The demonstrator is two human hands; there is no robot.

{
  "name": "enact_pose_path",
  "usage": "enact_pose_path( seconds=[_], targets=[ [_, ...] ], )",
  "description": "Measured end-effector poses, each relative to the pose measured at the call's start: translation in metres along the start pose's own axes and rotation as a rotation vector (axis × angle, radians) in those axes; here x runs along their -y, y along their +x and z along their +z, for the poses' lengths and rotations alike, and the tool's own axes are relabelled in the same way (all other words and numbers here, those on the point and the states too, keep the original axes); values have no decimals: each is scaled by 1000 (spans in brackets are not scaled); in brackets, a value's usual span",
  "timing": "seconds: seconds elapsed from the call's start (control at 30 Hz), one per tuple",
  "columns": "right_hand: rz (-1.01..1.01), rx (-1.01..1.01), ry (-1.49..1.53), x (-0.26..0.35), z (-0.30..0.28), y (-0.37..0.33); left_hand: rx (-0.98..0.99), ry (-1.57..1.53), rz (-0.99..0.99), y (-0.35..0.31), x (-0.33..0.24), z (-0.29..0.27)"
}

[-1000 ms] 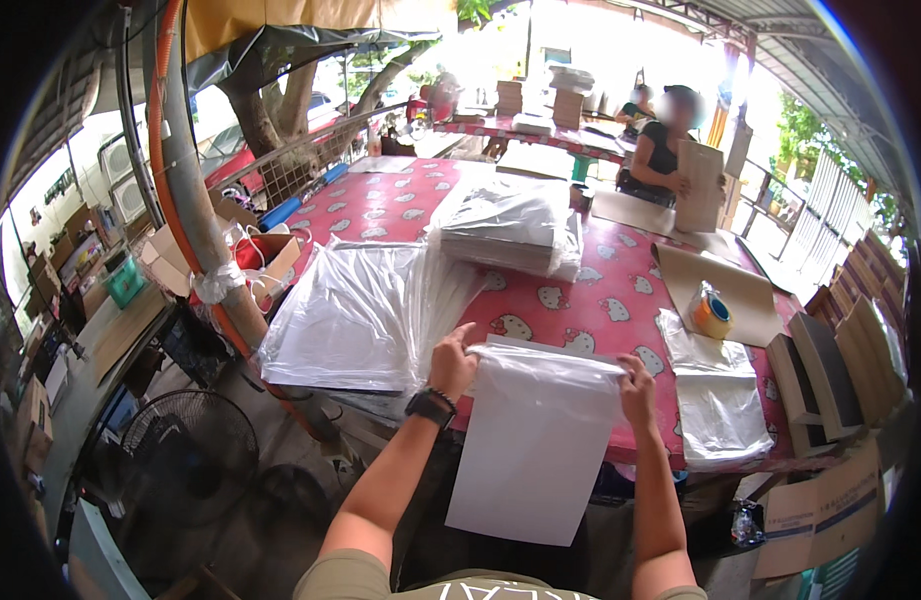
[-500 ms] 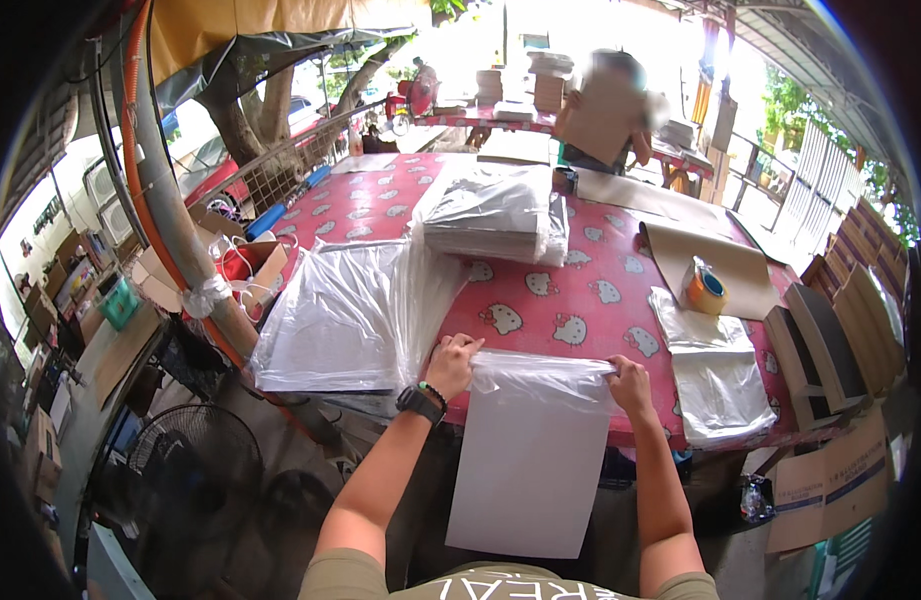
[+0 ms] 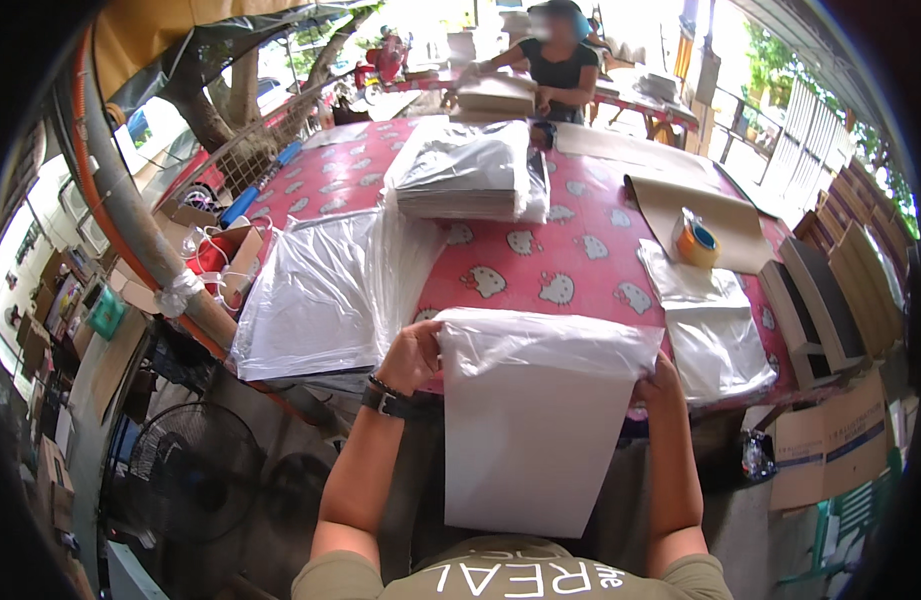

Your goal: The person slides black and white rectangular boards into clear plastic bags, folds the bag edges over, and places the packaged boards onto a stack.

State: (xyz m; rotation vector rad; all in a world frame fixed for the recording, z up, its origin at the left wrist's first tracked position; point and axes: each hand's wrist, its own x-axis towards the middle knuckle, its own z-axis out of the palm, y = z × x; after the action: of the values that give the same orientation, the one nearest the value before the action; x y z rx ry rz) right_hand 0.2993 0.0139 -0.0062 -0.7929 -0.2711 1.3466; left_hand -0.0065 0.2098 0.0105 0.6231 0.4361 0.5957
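My left hand point(image 3: 414, 357) is closed on the upper left corner of a white board point(image 3: 535, 440) with a clear plastic bag point(image 3: 550, 340) over its upper part. At the opposite upper corner, my right hand point(image 3: 660, 380) grips the same bagged board, its fingertips partly behind the plastic. The board hangs tilted over the table's near edge, between my forearms. To its left lies a wide pile of plastic-covered white boards point(image 3: 310, 300). Beyond is a taller bagged stack point(image 3: 465, 170). Flat clear plastic bags point(image 3: 715, 345) lie to the right, with a tape roll point(image 3: 696, 243) above them.
The table has a red patterned cover point(image 3: 520, 275). Brown paper point(image 3: 705, 220) lies at its right side, near leaning dark boards point(image 3: 825, 310). A pole point(image 3: 130, 220) and a floor fan point(image 3: 190, 470) stand left. Across the table, a person point(image 3: 560, 70) handles a brown stack point(image 3: 495, 95).
Both my hands have lifted the bagged board closer to me, and it looks larger. The person across has lowered a brown sheet onto the stack. The whole view has tilted slightly downward.
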Motion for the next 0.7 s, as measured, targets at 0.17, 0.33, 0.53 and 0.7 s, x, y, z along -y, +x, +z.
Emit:
enact_pose_path(
  seconds=[0.17, 0.33, 0.53, 0.7],
  targets=[
    [-24, 30, -13, -31, -38, -5, -12, -18, 30, -6, 21, -36],
    [-25, -73, -50, -70, -30, -53, -100, 127, -95, -57, 55, -66],
    [28, -405, 17, -147, -71, -121, -235, 54, -321, -115, 136, -116],
    [126, -489, 162, -187, -99, -161, -252, -51, -485, -155, 185, -155]
  ],
)
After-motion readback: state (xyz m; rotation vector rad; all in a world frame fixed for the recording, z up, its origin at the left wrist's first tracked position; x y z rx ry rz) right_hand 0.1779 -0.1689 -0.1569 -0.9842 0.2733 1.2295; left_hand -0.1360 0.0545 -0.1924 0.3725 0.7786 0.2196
